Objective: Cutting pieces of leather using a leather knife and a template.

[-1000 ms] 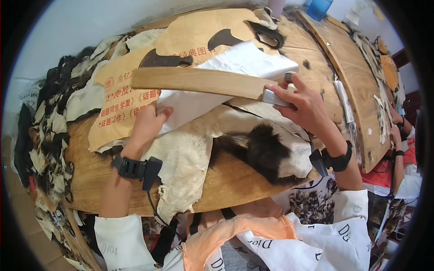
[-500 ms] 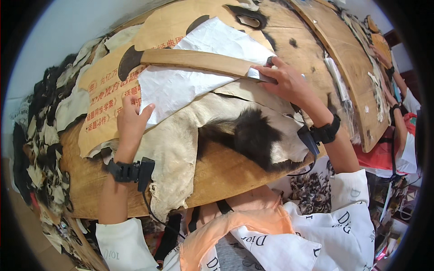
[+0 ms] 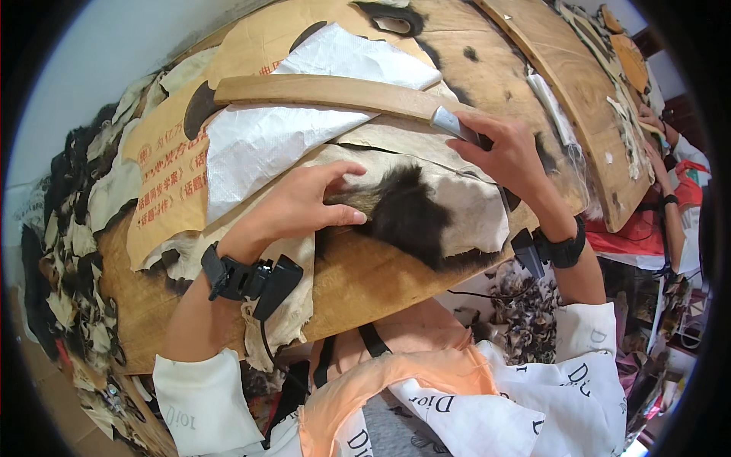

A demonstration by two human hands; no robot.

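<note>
A pelt [image 3: 472, 202], cream skin with a patch of black fur [image 3: 411, 217], lies across the wooden table. Above its fur edge hovers my left hand [image 3: 304, 202], fingers apart and holding nothing. In my right hand [image 3: 502, 145] is a short tool with a pale, rounded end [image 3: 444, 119] and a dark part by the palm; its exact kind is hidden by the fingers. That pale end sits beside the tip of a long, slightly curved wooden strip [image 3: 320, 90]. Beneath the strip are a white woven sheet [image 3: 266, 156] and a tan paper sheet with red print [image 3: 152, 183].
Fur and hide scraps [image 3: 68, 251] are heaped along the left side. A raised wooden board [image 3: 586, 137] stands to the right, with a white bundle [image 3: 552, 107] by it. Beyond it, another person's arms [image 3: 662, 167] show. More scraps [image 3: 525, 316] lie below the table edge.
My left hand has moved right, from the paper and white sheet to over the fur. My right hand has lifted off the strip's end, showing more of the pale tool.
</note>
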